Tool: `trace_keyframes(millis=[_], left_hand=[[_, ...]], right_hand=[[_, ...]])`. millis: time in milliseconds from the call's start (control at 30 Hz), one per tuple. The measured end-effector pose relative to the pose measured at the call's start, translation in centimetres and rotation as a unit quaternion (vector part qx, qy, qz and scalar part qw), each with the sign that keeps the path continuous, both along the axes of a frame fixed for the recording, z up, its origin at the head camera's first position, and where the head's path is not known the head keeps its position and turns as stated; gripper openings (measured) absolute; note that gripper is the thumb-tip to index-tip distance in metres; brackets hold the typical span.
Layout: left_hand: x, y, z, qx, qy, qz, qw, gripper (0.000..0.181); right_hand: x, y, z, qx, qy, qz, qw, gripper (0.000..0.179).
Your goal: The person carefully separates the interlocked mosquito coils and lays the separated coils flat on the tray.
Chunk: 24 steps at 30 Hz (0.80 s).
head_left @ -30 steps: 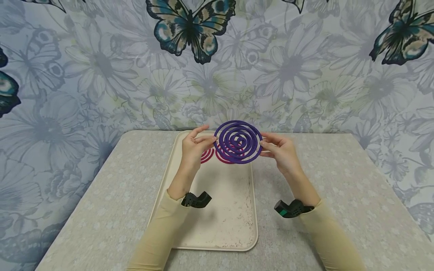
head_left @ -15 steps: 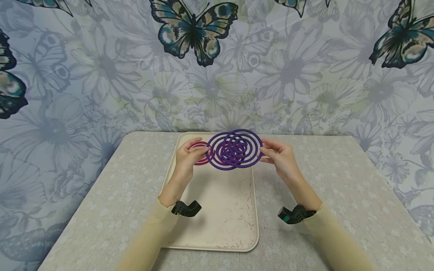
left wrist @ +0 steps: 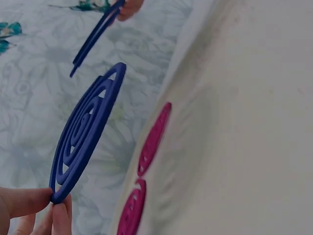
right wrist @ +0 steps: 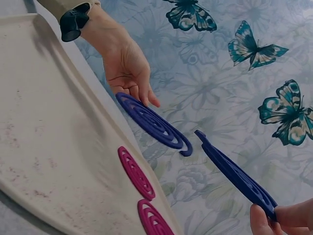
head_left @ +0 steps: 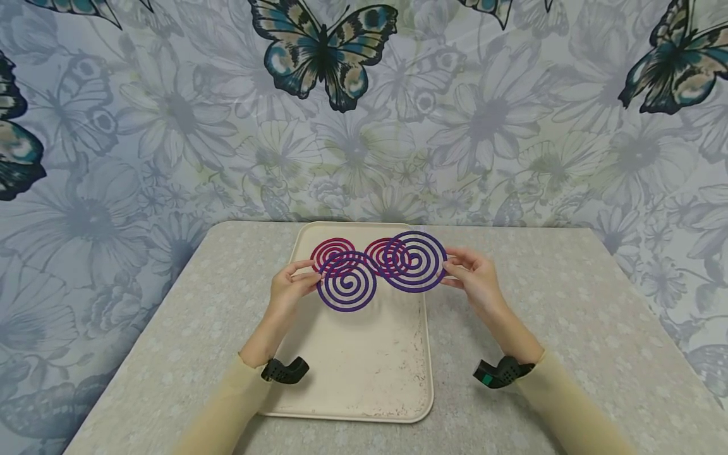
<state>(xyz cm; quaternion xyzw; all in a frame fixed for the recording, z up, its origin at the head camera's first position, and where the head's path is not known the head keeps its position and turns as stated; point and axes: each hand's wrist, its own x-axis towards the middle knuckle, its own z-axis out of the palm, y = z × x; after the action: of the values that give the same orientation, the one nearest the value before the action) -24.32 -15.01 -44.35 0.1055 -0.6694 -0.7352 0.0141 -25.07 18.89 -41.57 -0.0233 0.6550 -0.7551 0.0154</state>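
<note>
Two flat purple spiral coils, shaped like mosquito coils, are held up over the tray. My left hand (head_left: 289,289) pinches the outer ring of the left purple coil (left wrist: 93,144) between thumb and fingertips. By its right edge, the right purple coil (right wrist: 234,174) is pinched in my right hand (head_left: 476,277). Both wrist views show a gap between the two coils. Two smaller pink coils (right wrist: 134,171) lie side by side at the tray's far end, partly covered by the purple ones in the head view.
The cream tray (head_left: 364,373) lies on a pale patterned table (head_left: 540,297), its near right corner speckled with marks. A fabric backdrop with butterflies and flowers (head_left: 364,158) stands behind the table's far edge. A dark camera band (head_left: 503,371) sits on each wrist.
The purple coils, stacked together a second ago, have come apart. My left hand has moved left and nearer with one; my right hand has come slightly lower with the other. The pink coils stay put.
</note>
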Motion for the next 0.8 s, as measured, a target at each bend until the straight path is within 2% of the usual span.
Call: trace_keyframes(millis=[300, 400, 467, 533, 567, 667, 733, 800], left_hand=[[0.7, -3.3, -2.8, -0.095, -0.021, -0.013, 0.9952, 0.045], [0.8, -4.2, -3.4, -0.111, -0.024, -0.023, 0.9933, 0.045], [0.8, -4.6, -3.6, -0.147, -0.016, -0.029, 0.9886, 0.044], [0.8, -4.9, -3.6, -0.203, 0.0, -0.04, 0.9784, 0.043], [0.8, -5.0, -3.6, -0.235, 0.009, -0.042, 0.971, 0.043], [0.9, -5.3, -3.3, -0.326, 0.036, -0.047, 0.9436, 0.042], [0.9, -5.4, -3.2, -0.358, 0.043, -0.048, 0.9314, 0.043], [1.0, -5.5, -3.1, -0.377, 0.044, -0.047, 0.9241, 0.043]], right_hand=[[0.0, -0.3, -2.1, 0.035, -0.017, 0.002, 0.9992, 0.04], [0.1, -0.4, -2.8, 0.042, -0.025, 0.004, 0.9988, 0.04], [0.2, -0.6, -3.2, 0.049, -0.03, 0.004, 0.9983, 0.039], [0.3, -0.9, -3.5, 0.058, -0.038, 0.007, 0.9976, 0.039], [0.4, -1.0, -3.7, 0.063, -0.041, 0.01, 0.9971, 0.039], [0.6, -1.6, -4.3, 0.078, -0.044, 0.019, 0.9958, 0.038], [0.7, -2.0, -4.8, 0.088, -0.043, 0.027, 0.9948, 0.038], [0.8, -2.4, -5.2, 0.092, -0.044, 0.034, 0.9942, 0.037]])
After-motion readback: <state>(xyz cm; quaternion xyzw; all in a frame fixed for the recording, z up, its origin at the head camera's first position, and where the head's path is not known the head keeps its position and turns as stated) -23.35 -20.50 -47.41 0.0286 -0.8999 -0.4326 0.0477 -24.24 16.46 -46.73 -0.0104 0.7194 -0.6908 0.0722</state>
